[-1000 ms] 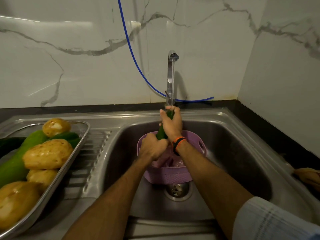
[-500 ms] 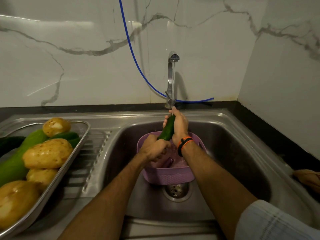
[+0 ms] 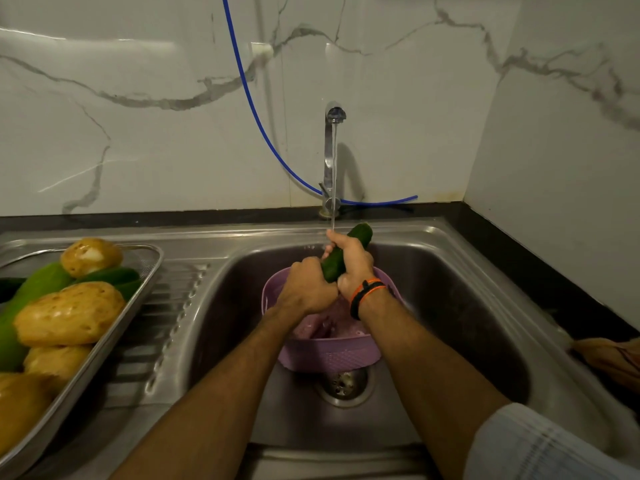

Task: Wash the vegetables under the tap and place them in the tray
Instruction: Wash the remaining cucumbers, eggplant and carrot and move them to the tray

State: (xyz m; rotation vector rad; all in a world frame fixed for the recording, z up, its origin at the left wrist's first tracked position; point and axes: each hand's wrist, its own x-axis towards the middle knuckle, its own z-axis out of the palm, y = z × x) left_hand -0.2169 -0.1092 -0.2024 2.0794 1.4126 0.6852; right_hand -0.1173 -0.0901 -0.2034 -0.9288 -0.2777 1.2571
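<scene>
A dark green cucumber is tilted under the thin stream from the steel tap. My left hand grips its lower end and my right hand is wrapped round its middle, so the top end sticks out past the fingers. Both hands are above a purple plastic basket standing in the sink. On the left drainboard, a steel tray holds potatoes and green vegetables.
A blue hose hangs down the marble wall behind the tap. The drain lies just in front of the basket. A brownish object sits on the dark counter at the right edge.
My right hand has slid down the cucumber, and its top end now shows above my fingers. The cucumber has tilted more to the right under the stream.
</scene>
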